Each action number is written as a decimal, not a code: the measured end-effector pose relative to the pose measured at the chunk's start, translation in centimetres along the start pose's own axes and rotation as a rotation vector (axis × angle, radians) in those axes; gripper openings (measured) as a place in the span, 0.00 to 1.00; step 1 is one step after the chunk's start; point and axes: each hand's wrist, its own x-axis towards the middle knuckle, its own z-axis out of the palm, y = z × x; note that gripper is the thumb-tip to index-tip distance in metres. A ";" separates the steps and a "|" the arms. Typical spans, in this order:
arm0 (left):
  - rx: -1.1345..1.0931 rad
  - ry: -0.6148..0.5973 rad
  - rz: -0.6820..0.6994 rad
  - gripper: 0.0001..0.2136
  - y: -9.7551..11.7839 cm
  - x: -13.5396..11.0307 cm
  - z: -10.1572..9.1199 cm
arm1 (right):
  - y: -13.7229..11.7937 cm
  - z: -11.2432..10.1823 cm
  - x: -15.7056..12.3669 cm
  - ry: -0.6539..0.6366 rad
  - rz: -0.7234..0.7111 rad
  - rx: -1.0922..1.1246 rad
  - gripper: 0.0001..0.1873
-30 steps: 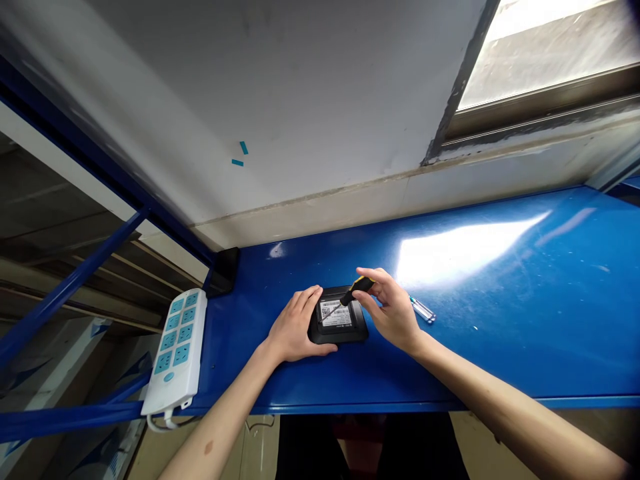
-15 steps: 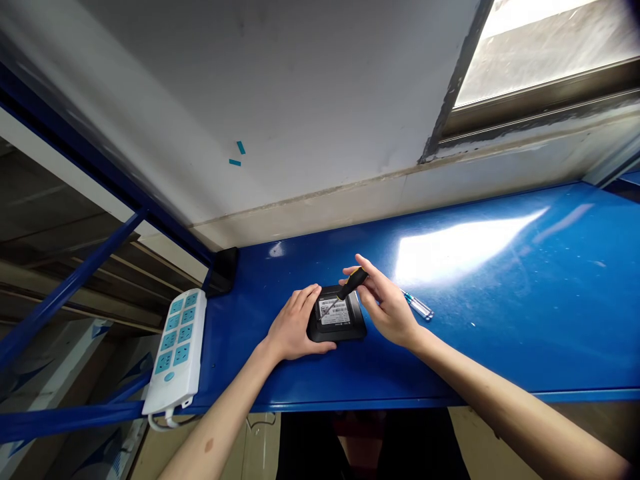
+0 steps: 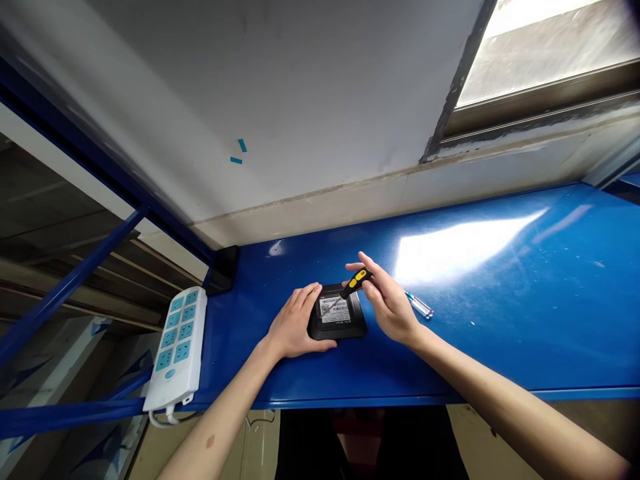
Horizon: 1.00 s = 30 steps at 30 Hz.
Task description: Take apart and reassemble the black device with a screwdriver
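Observation:
A black box-shaped device (image 3: 356,328) with a white printed label lies on the blue table (image 3: 500,333). My left hand (image 3: 296,323) grips its left side, fingers along the far edge and thumb at the near edge. In my right hand (image 3: 387,300) is a black and yellow screwdriver (image 3: 357,281), held tilted by the handle between thumb and fingers. Its shaft slants down to the left across the label, with the tip near the device's left side; exact contact is too small to tell. Just beyond my right hand lies a clear-handled screwdriver (image 3: 420,305), partly hidden by the hand.
A white power strip (image 3: 177,350) with teal sockets stands at the table's left edge, by the blue frame bars (image 3: 75,280). A black object (image 3: 223,268) sits at the back left corner. The wall (image 3: 310,120) rises behind the table, with a window at upper right.
The screwdriver handle has turned in my right hand, so its yellow patches now face up. My left hand and the device have stayed in place.

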 end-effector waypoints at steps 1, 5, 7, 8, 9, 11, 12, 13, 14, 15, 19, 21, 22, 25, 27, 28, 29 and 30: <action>0.001 -0.001 -0.001 0.55 0.0 0.0 0.0 | 0.1 0.0 0.0 0.017 -0.001 -0.001 0.26; 0.001 -0.006 -0.004 0.55 -0.1 0.0 0.0 | 0.5 0.3 0.1 0.094 0.003 0.034 0.28; 0.000 -0.008 -0.005 0.55 -0.1 0.0 0.0 | 0.5 0.2 0.1 0.109 0.007 0.034 0.26; 0.000 -0.008 -0.005 0.55 -0.1 0.0 0.0 | 0.4 0.2 0.2 0.108 0.009 0.026 0.23; 0.001 -0.007 -0.005 0.55 -0.1 0.0 0.0 | 0.2 0.1 0.2 0.103 0.011 0.018 0.20; 0.004 -0.006 -0.005 0.55 -0.1 0.0 0.0 | -0.3 0.0 0.3 0.081 0.013 0.009 0.17; 0.005 -0.005 -0.003 0.55 -0.1 0.0 0.0 | -0.5 -0.1 0.3 0.064 0.014 0.012 0.18; 0.006 -0.005 -0.001 0.55 0.0 0.0 0.0 | -0.7 -0.1 0.3 0.045 0.016 0.022 0.20; 0.005 -0.004 0.001 0.55 0.0 0.0 0.0 | -0.8 -0.2 0.3 0.026 0.018 0.037 0.21; 0.004 -0.003 0.002 0.55 0.0 0.0 0.0 | -0.9 -0.2 0.3 0.010 0.019 0.054 0.23; -0.003 0.001 0.002 0.55 -0.1 0.0 0.0 | -0.6 -0.2 0.3 0.017 0.024 0.061 0.24; -0.005 0.001 0.000 0.55 -0.1 0.0 0.0 | -0.4 -0.1 0.4 0.045 0.035 0.023 0.22; -0.005 0.000 -0.001 0.55 -0.1 0.0 0.0 | -0.4 -0.1 0.4 0.056 0.040 0.009 0.21; -0.003 -0.002 -0.006 0.55 -0.1 0.0 0.0 | -0.4 0.0 0.3 0.048 0.049 0.012 0.19; -0.001 -0.001 -0.007 0.55 -0.1 0.0 0.0 | -0.4 0.0 0.1 0.019 0.052 0.033 0.23; -0.001 -0.001 -0.007 0.55 -0.1 0.0 0.0 | -0.5 0.0 0.1 0.001 0.057 0.046 0.25; -0.001 -0.001 -0.006 0.55 -0.1 0.0 0.0 | -0.5 0.0 0.0 -0.014 0.062 0.059 0.26; -0.001 -0.001 -0.005 0.55 -0.1 0.0 0.0 | -0.5 0.1 0.0 -0.024 0.067 0.072 0.28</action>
